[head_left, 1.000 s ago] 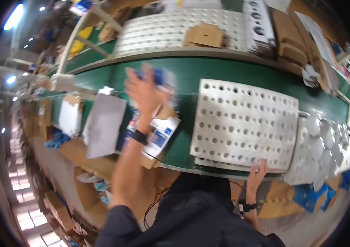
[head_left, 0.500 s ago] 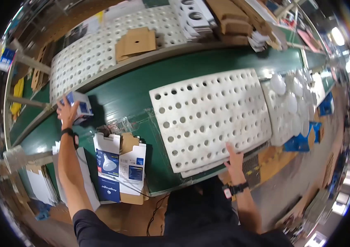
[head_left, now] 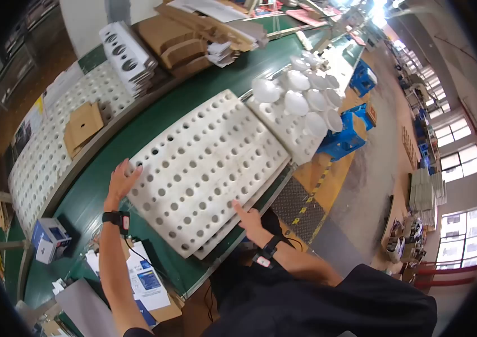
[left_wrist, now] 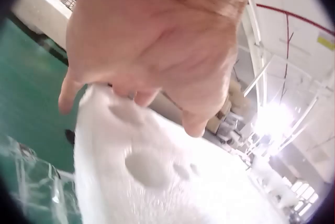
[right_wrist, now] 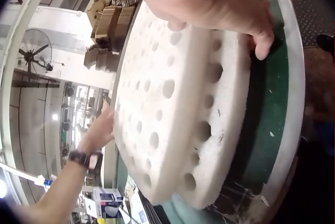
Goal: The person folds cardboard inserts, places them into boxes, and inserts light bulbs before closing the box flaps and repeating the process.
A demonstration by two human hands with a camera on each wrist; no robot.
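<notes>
The perforated white foam board (head_left: 216, 163) lies mid-view, stacked on a second foam board (right_wrist: 230, 111) that juts out toward five o'clock. The person's left hand (head_left: 122, 182) touches the upper board's nine-o'clock edge; the right hand (head_left: 251, 220) touches the stack at five o'clock. Whether either hand grasps or merely rests, I cannot tell. A bulb box (head_left: 51, 242) stands at eight o'clock, white lamps (head_left: 296, 103) toward two.

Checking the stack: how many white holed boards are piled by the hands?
2 visible: the upper board, and the lower board beneath, peeking out along the near side. Another could be fully hidden.
</notes>
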